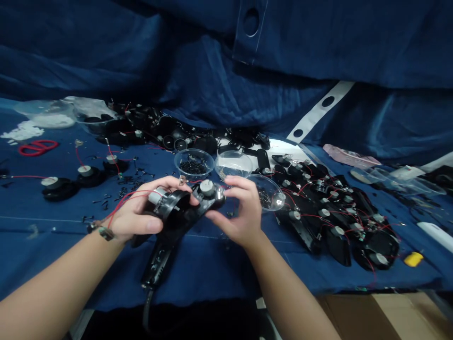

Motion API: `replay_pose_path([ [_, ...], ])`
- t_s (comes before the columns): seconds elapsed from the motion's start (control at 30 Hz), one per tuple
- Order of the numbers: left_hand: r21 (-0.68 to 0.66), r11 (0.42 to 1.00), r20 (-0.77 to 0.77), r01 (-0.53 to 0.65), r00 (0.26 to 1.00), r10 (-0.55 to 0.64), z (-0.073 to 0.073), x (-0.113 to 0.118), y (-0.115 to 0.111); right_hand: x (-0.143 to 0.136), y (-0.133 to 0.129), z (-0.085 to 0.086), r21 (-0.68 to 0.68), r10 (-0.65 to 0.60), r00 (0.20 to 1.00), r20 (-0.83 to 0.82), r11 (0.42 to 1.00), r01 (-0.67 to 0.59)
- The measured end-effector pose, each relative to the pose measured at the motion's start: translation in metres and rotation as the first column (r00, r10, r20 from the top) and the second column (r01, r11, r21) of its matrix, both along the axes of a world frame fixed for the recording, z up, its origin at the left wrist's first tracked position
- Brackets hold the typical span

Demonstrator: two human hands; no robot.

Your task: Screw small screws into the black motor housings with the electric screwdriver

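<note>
My left hand (132, 219) is closed around a round black housing (177, 202) with a small silver motor (156, 194) on it. Red wires run from this motor back over my wrist, where small metal-ended pieces hang. Between the thumb and fingers of my right hand (244, 210) is a black plastic part with a round silver motor (207, 188) on top. The two pieces are close together; whether they touch I cannot tell. Below them lies a black corded power tool (157, 264), its upper end hidden behind the held parts.
Clear bowls of small screws (194, 165) stand behind my hands. A heap of black housings with motors and red wires (329, 212) covers the right side. Red scissors (38, 147) and more motor assemblies (88, 174) lie left. A yellow object (413, 259) sits near the right edge.
</note>
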State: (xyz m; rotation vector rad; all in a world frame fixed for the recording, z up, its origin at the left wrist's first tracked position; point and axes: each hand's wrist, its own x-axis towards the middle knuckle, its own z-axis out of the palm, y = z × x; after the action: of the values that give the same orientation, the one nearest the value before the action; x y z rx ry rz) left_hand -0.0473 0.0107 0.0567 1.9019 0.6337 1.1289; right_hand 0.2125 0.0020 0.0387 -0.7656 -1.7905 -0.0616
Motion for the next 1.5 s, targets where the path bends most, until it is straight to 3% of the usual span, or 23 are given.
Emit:
replay_pose_path([
  [0.1,0.109,0.994,0.112,-0.01,0.994,-0.003,-0.007,0.009,-0.004,-0.002,-0.001,-0.002,-0.036,-0.041,0.987,-0.153,0.999,0.036],
  [0.17,0.242,0.965,0.046,-0.098,0.995,0.09,-0.01,0.015,-0.007,-0.007,-0.003,-0.004,-0.224,0.029,0.983,-0.183,0.972,-0.07],
  [0.2,0.312,0.943,0.017,-0.118,0.993,0.118,-0.011,0.018,-0.008,-0.01,-0.004,-0.005,-0.346,0.089,0.975,-0.204,0.925,-0.157],
  [0.27,0.42,0.9,-0.028,-0.117,0.989,0.142,-0.013,0.024,-0.011,-0.017,-0.004,-0.009,-0.546,0.203,0.933,-0.298,0.765,-0.341],
  [0.33,0.466,0.874,-0.07,-0.136,0.979,0.19,-0.013,0.028,-0.014,-0.023,-0.001,-0.014,-0.627,0.251,0.884,-0.394,0.629,-0.459],
  [0.37,0.462,0.871,-0.083,-0.168,0.97,0.231,-0.014,0.029,-0.016,-0.025,0.001,-0.017,-0.633,0.241,0.868,-0.435,0.603,-0.485],
  [0.47,0.307,0.898,-0.019,-0.314,0.942,0.336,-0.016,0.034,-0.018,-0.029,0.007,-0.025,-0.591,0.128,0.842,-0.524,0.657,-0.468],
  [0.53,0.085,0.897,0.132,-0.434,0.897,0.422,-0.018,0.038,-0.017,-0.031,0.009,-0.028,-0.564,0.072,0.836,-0.544,0.707,-0.428],
  [0.6,-0.169,0.853,0.295,-0.493,0.801,0.521,-0.018,0.044,-0.014,-0.034,0.007,-0.031,-0.554,0.078,0.846,-0.528,0.723,-0.413],
  [0.7,-0.456,0.793,0.432,-0.404,0.678,0.594,-0.016,0.052,-0.007,-0.04,0.002,-0.033,-0.554,0.151,0.891,-0.427,0.735,-0.39],
  [0.83,-0.643,0.722,0.452,-0.253,0.636,0.625,-0.009,0.056,-0.005,-0.046,-0.005,-0.035,-0.571,0.251,0.917,-0.311,0.722,-0.391],
  [1.0,-0.738,0.646,0.433,-0.193,0.598,0.674,-0.003,0.055,-0.007,-0.051,-0.008,-0.036,-0.594,0.287,0.932,-0.224,0.718,-0.363],
  [1.1,-0.716,0.675,0.469,-0.178,0.592,0.655,-0.002,0.055,-0.005,-0.049,-0.005,-0.034,-0.606,0.238,0.943,-0.234,0.722,-0.333],
  [1.17,-0.667,0.711,0.451,-0.223,0.639,0.623,-0.003,0.054,-0.004,-0.044,-0.002,-0.028,-0.624,0.167,0.931,-0.324,0.702,-0.343],
  [1.23,-0.613,0.736,0.384,-0.285,0.707,0.594,-0.005,0.051,-0.004,-0.033,0.0,-0.018,-0.614,0.094,0.873,-0.479,0.675,-0.409],
  [1.33,-0.538,0.762,0.249,-0.362,0.795,0.554,-0.008,0.044,-0.004,-0.005,-0.006,-0.001,-0.532,-0.027,0.704,-0.71,0.675,-0.511],
  [1.43,-0.498,0.749,0.104,-0.437,0.827,0.553,-0.008,0.038,-0.004,0.042,-0.027,0.008,-0.505,-0.194,0.568,-0.8,0.729,-0.462],
  [1.5,-0.483,0.736,0.024,-0.475,0.833,0.553,-0.008,0.035,-0.003,0.086,-0.046,0.01,-0.494,-0.287,0.496,-0.819,0.792,-0.358],
])
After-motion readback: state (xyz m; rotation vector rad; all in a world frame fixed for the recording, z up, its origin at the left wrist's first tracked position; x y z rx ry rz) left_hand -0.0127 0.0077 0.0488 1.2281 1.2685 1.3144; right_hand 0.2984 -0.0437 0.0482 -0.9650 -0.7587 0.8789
